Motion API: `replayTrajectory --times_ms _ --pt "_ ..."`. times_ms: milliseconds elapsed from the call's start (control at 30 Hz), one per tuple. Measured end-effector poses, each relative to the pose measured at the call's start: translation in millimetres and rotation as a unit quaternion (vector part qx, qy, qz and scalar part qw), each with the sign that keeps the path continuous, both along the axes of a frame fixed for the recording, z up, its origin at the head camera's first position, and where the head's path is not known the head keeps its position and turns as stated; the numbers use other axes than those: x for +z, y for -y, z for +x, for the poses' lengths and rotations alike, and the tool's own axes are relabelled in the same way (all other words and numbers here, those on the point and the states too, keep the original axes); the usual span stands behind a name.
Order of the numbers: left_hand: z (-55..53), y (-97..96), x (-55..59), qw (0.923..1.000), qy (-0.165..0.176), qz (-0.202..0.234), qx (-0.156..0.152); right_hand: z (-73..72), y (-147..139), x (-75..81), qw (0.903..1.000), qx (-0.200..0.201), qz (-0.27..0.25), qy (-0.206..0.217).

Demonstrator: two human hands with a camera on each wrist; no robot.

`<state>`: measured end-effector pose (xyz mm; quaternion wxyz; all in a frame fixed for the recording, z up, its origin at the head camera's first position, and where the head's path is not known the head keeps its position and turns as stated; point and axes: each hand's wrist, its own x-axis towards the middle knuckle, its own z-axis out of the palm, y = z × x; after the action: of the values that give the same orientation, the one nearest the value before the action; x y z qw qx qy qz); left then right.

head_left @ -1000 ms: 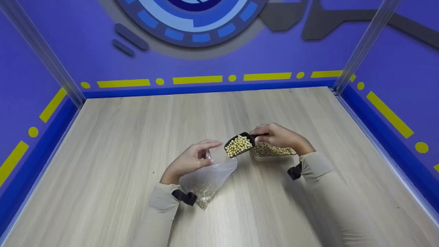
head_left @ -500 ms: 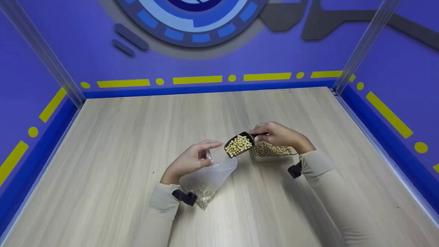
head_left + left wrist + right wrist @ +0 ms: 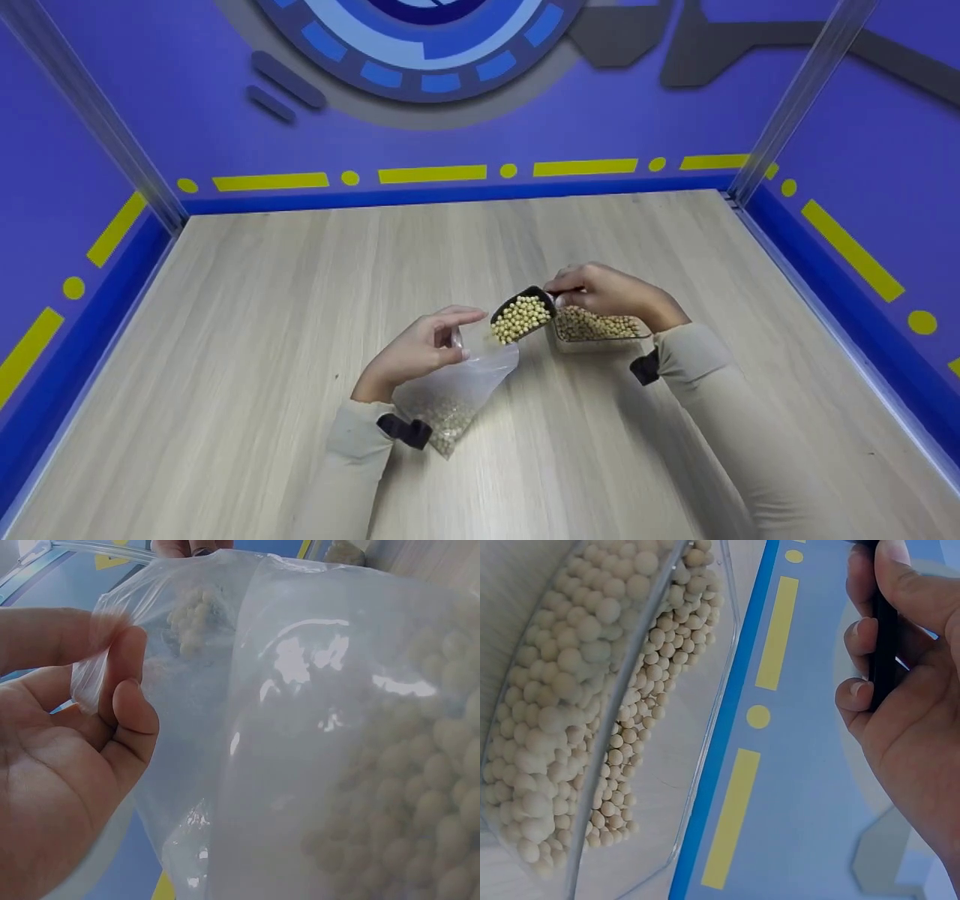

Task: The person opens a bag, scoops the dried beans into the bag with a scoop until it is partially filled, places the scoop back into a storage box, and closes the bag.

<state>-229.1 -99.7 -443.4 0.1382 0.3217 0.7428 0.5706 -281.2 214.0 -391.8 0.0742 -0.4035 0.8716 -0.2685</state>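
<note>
My left hand (image 3: 420,346) pinches the mouth of a clear plastic zip bag (image 3: 480,379) between fingers and thumb, its corner bunched in the left wrist view. Soybeans (image 3: 420,795) fill the lower part of the bag, which slants down toward me. In my right hand (image 3: 604,291) is the black handle (image 3: 886,645) of a small scoop, fingers curled round it. The scoop (image 3: 523,315) is heaped with pale yellow soybeans and tips left, its lip right at the bag's mouth. Through the plastic, some beans show blurred near the mouth in the left wrist view.
A clear rectangular container (image 3: 600,345) of soybeans stands on the wooden table (image 3: 300,300) below my right hand. Its beans (image 3: 562,705) are heaped toward one side. Blue panels (image 3: 420,150) with yellow markings wall the back and both sides.
My right hand has risen slightly, tilting the scoop a little more toward the bag. Beans at its lip now look blurred. The left hand and bag hold nearly still.
</note>
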Motion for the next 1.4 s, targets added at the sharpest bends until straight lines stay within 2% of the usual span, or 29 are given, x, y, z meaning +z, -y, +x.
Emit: replayTrajectory --times_ms 433,767,1400 --pt "0.4 0.6 0.0 1.0000 -0.001 -0.004 0.001 -0.4 0.8 0.9 0.9999 0.002 0.001 -0.010" --pt "0.4 0.1 1.1 1.0000 -0.003 -0.006 0.001 -0.6 2.0 3.3 0.9999 -0.006 0.015 0.000" --pt "0.9 0.4 2.1 1.0000 -0.005 -0.002 -0.003 -0.6 3.9 8.1 0.9995 0.011 0.023 -0.017"
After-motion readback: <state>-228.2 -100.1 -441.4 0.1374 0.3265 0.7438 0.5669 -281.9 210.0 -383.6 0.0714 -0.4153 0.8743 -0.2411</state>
